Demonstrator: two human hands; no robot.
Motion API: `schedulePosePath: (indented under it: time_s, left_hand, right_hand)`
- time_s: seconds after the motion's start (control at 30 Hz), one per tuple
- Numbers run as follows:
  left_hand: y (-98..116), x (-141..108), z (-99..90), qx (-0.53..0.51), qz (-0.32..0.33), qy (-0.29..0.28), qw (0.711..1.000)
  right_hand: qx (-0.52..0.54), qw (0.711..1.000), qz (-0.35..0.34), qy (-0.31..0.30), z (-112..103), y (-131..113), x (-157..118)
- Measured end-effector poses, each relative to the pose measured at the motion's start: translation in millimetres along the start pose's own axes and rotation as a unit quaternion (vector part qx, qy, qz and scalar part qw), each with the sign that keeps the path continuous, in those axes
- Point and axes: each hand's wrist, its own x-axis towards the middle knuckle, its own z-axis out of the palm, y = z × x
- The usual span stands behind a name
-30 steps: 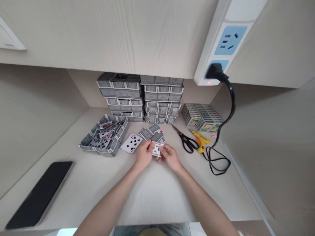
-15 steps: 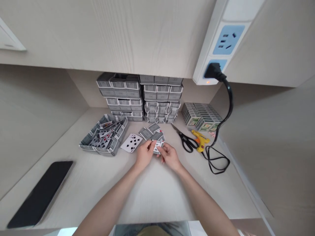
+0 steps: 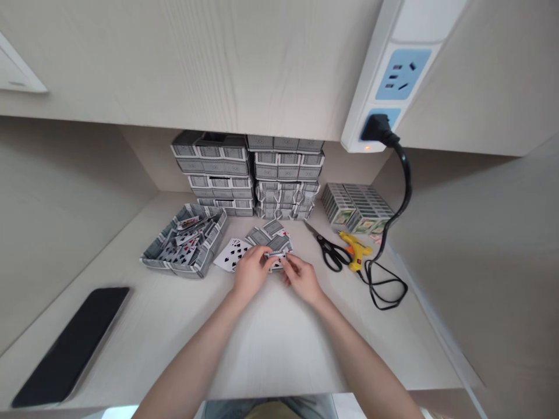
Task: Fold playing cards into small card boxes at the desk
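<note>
Between my two hands is a playing card (image 3: 276,264), its face partly showing and its far edge seemingly folded over. My left hand (image 3: 252,269) pinches it from the left with thumb and fingers. From the right, my right hand (image 3: 302,279) grips its other side with the fingers bent. Just beyond my fingers lie several grey-backed playing cards (image 3: 258,235), spread loosely and overlapping. A larger seven of spades card (image 3: 230,254) rests face up to the left, partly behind my left hand. The fingertips hide part of the held card.
A tray made of cards (image 3: 201,269) holds loose cards on the left. Card-built boxes (image 3: 222,166) are stacked at the back. Black scissors (image 3: 334,255), a yellow glue gun (image 3: 358,247) with its black cord (image 3: 408,186), and patterned boxes (image 3: 364,215) stand right. A black phone (image 3: 72,343) lies front left.
The far edge of the held card now appears folded over, its grey back showing. My left hand has shifted slightly left and turned, while my right hand stays nearly in place.
</note>
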Motion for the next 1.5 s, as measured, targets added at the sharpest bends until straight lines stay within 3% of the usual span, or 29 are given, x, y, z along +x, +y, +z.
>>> schedulePosePath:
  time_s: [0.17,0.33,0.4,0.5,0.57,0.63,0.8,0.87,0.97,1.2,1.37,1.5]
  left_hand:
    - [2,-3,-1.6,0.053,0.023,-0.019,0.998]
    - [5,-5,0.1,0.063,0.016,-0.051,0.997]
    - [5,-4,1.6,0.021,-0.014,-0.054,0.998]
    - [4,-1,3.9,-0.150,-0.118,-0.071,0.979]
    - [6,2,3.3,-0.292,-0.206,-0.096,0.929]
    - [9,4,0.1,-0.410,-0.270,-0.135,0.861]
    - [19,4,-9.0,-0.589,-0.332,-0.272,0.684]
    - [22,2,-8.9,-0.614,-0.351,-0.300,0.640]
    - [22,0,-6.7,-0.639,-0.375,-0.298,0.602]
    - [18,0,-6.4,-0.658,-0.399,-0.308,0.560]
    - [16,3,-9.3,-0.657,-0.379,-0.301,0.578]
    - [15,4,-13.2,-0.657,-0.364,-0.278,0.598]
  right_hand:
    - [-0.115,0.991,-0.056,0.041,-5,-1,1]
    - [-0.139,0.985,-0.079,0.072,-7,1,3]
    - [-0.127,0.986,-0.084,0.073,-8,2,4]
    - [-0.120,0.985,-0.100,0.077,-8,2,4]
    - [-0.120,0.984,-0.113,0.074,-8,0,4]
    - [-0.123,0.981,-0.127,0.073,-8,-4,2]
    - [-0.124,0.977,-0.150,0.088,-7,-10,-1]
    - [-0.114,0.976,-0.153,0.103,-7,-11,-1]
    - [-0.094,0.976,-0.153,0.124,-8,-11,-2]
    - [-0.034,0.984,-0.137,0.108,-7,-16,-4]
    - [0.070,0.988,-0.070,0.121,-8,-17,-1]
    - [0.183,0.969,-0.032,0.160,-13,-14,5]
